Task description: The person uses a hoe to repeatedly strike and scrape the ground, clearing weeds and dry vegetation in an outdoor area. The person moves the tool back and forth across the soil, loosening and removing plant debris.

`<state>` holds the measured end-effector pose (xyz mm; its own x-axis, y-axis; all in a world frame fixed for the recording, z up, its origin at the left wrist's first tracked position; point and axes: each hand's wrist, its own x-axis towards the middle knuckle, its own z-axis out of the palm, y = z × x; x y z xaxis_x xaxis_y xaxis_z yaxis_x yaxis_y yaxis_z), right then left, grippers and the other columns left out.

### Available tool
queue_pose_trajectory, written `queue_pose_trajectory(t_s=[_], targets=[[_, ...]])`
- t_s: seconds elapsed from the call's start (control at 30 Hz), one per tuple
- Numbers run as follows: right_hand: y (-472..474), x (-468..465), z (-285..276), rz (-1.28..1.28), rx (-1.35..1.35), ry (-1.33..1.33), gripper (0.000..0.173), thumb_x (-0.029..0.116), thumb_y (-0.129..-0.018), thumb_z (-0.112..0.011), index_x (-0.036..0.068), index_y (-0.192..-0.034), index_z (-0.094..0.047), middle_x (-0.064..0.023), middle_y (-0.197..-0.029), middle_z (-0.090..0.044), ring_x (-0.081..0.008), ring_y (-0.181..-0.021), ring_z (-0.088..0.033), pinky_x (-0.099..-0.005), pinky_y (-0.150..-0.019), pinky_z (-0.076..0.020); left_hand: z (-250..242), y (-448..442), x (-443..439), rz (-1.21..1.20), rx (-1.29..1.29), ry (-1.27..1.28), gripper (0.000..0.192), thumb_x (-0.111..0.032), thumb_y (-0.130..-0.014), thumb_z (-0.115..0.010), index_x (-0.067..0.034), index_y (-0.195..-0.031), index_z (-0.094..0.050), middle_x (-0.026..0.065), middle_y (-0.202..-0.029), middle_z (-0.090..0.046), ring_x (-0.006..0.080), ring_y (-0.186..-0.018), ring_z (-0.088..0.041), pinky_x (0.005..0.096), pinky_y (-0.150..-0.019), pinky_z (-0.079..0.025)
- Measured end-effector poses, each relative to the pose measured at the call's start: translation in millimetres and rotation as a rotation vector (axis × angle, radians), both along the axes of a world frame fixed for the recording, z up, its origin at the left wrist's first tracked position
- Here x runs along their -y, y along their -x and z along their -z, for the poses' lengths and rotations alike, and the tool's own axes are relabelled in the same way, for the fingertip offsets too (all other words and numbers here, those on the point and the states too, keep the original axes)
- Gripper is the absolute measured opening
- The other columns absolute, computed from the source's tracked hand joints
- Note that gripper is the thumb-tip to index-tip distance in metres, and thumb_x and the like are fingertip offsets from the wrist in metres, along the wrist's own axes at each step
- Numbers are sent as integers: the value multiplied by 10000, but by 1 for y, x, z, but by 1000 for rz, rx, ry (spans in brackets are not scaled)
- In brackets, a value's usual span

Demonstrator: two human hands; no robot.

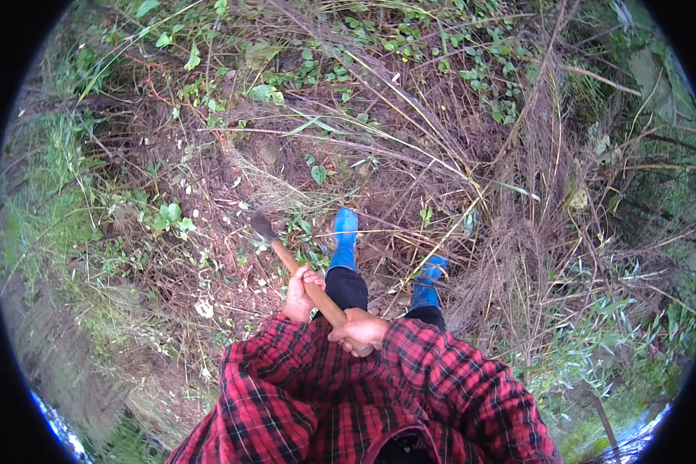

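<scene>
Both my hands grip the stout wooden handle [322, 303] of a hand tool. My left hand [300, 292] wraps around its middle, while my right hand [359, 330] holds it near the butt end, close to my waist. The handle slants up and left to a dark metal head [262, 224]. That head is just above or against the littered ground; I cannot tell which, and its exact shape is blurred. It lies left of the blue rubber boot [345, 229] on my left foot.
Dry stalks [429, 156] cross the ground ahead. A heap of brown dead brush [516, 261] rises on the right, partly over my right blue boot [430, 278]. Leafy green weeds [171, 217] grow left, and low vines [493, 75] spread at the far side.
</scene>
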<state>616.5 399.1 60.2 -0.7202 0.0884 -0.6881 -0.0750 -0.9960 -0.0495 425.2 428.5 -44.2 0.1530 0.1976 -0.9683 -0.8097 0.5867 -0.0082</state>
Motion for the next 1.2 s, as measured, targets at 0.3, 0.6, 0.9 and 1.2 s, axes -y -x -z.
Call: queue_pose_trajectory(t_s=[0.3,0.6,0.9,1.2], targets=[[-252,4,-42,481,224,-198,243,72,-761,-581,-18,-940,-444,-22,-620,-480,-81,-402,-464,-209,-327,-388,-6,-306,-90,577,117,-445,306,-122,-768,-583,-152,-564,-357,-44,-470,-335,123,-413,-339,289,-473,-364],[-329,222,-90,1774,236,-100,257,113,-843,-470,1,-1068,-416,-5,-627,-392,-49,-389,-332,-199,-336,-313,-83,-614,95,1369,156,-685,119,-76,-765,-566,-1,-733,-480,60,-534,-472,196,-398,-494,349,-340,-422],[-241,285,-50,2445,-271,84,191,181,-903,-395,34,-997,-473,32,-619,-359,-40,-405,-346,-221,-383,-344,-48,-591,232,2036,-80,-718,135,-41,-749,-483,81,-806,-491,147,-686,-561,220,-440,-566,317,-340,-466],[-200,305,-66,1581,51,254,135,24,-799,-520,68,-862,-409,-19,-557,-393,-99,-389,-358,-258,-362,-329,-57,-473,179,1569,299,-448,168,-106,-776,-583,-83,-808,-420,11,-590,-457,142,-425,-470,290,-373,-433]])
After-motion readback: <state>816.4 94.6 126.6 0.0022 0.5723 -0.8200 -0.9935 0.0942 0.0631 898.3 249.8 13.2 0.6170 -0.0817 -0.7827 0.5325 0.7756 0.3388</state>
